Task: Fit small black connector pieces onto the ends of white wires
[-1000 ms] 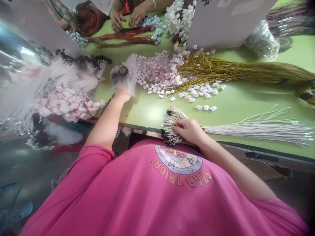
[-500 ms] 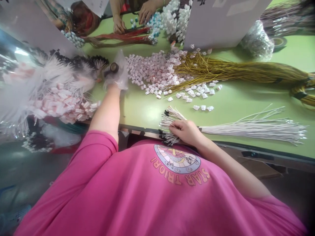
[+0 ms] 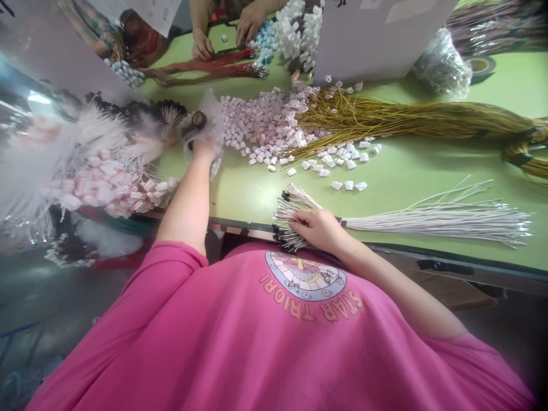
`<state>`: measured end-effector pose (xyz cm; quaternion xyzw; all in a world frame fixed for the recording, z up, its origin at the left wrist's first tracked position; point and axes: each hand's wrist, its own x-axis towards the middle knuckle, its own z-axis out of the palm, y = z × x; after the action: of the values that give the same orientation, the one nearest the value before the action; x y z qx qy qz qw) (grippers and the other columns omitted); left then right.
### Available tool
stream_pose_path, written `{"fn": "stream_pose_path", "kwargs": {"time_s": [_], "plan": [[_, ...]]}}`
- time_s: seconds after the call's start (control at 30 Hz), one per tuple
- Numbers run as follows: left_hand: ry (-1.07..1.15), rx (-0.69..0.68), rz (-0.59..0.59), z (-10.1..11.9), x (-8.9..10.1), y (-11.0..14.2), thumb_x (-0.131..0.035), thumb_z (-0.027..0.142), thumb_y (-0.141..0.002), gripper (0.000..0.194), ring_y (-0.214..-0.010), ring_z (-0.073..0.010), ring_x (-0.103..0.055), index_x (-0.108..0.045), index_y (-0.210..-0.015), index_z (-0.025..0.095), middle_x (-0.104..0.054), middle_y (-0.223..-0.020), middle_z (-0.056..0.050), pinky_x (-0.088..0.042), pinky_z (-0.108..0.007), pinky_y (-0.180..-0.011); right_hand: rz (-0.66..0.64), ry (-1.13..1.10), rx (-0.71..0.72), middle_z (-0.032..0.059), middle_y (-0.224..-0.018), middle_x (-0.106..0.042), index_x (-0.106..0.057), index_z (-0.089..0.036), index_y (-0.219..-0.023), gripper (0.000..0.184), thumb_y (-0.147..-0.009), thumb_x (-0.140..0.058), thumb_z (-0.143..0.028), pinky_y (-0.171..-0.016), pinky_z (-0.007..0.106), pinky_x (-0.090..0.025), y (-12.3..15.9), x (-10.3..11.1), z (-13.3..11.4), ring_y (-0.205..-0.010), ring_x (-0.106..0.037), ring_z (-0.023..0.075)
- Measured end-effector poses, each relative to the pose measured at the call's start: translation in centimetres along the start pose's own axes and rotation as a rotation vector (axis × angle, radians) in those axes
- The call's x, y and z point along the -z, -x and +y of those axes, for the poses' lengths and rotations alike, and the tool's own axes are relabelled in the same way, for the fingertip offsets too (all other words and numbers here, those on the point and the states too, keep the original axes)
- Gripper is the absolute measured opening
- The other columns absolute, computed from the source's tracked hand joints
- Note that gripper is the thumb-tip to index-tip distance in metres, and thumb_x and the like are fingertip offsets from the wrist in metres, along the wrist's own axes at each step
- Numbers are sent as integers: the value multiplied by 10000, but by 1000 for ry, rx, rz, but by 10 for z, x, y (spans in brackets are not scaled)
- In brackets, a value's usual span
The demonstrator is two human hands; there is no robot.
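My left hand [image 3: 204, 149] reaches to a clear plastic bag [image 3: 216, 117] on the table. The bag covers its fingers, so their position is hidden. A small roll of dark tape [image 3: 198, 120] is at the bag, just beyond this hand. Near the table's front edge, my right hand [image 3: 319, 229] is closed, curled over the left part of a bundle of white wires [image 3: 411, 224]. Black connectors [image 3: 286, 237] and loose wire ends fan out left of its fingers. To the right the wires run straight to bare, shiny tips.
White connector housings [image 3: 261, 123] lie heaped behind, against a bundle of yellow wires [image 3: 406, 119]. Pink-white connectors on wires [image 3: 111, 185] crowd the left edge. A tape roll [image 3: 480, 68] and a plastic-wrapped bundle [image 3: 445, 65] lie back right. Another person's hands [image 3: 252, 21] work across the table.
The left hand has shifted slightly within the bag, and the bag's edge hangs lower beside the wrist. The right hand keeps its place on the white wires. The view has tilted a little.
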<state>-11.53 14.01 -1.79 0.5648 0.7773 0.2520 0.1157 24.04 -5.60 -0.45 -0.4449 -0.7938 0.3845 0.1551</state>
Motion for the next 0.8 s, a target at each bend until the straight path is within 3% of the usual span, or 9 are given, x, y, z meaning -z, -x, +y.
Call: {"fn": "stream_pose_path", "kwargs": {"time_s": [0.17,0.47,0.63,0.8], "plan": [[64,73,33,-3,-9,39,-450,151,-850,249,-1096,-229,-575,-614,-1034,114,-640,-1140,-122,-410,-332,-973,13,-10,33,48,-721,-670,-628,-188,-694,242,-838,-464,-293,-652,301,-415,1,-2,1,-679,-579,159],[318,-54,-147,2,-11,99,-474,171,-822,295,-1070,-189,-607,-615,-1077,128,-660,-1144,-87,-417,-338,-1014,-14,-21,-42,35,-722,-679,-680,-196,-775,194,-790,-536,-324,-655,304,-423,1,0,0,-677,-584,154],[525,-29,-164,6,-15,113,-455,169,-867,369,-1114,-185,-595,-499,-1233,148,-609,-1223,-102,-426,-364,-1025,-6,-22,-58,35,-711,-668,-685,-196,-790,197,-788,-536,-324,-655,308,-425,1,2,-3,-654,-574,143],[496,-45,-174,1,-19,112,-446,161,-886,467,-1092,-217,-608,-399,-1346,229,-588,-1212,-89,-459,-425,-988,-13,-34,-82,34,-733,-679,-686,-203,-801,204,-793,-529,-332,-686,321,-441,0,2,-3,-673,-587,147]]}}
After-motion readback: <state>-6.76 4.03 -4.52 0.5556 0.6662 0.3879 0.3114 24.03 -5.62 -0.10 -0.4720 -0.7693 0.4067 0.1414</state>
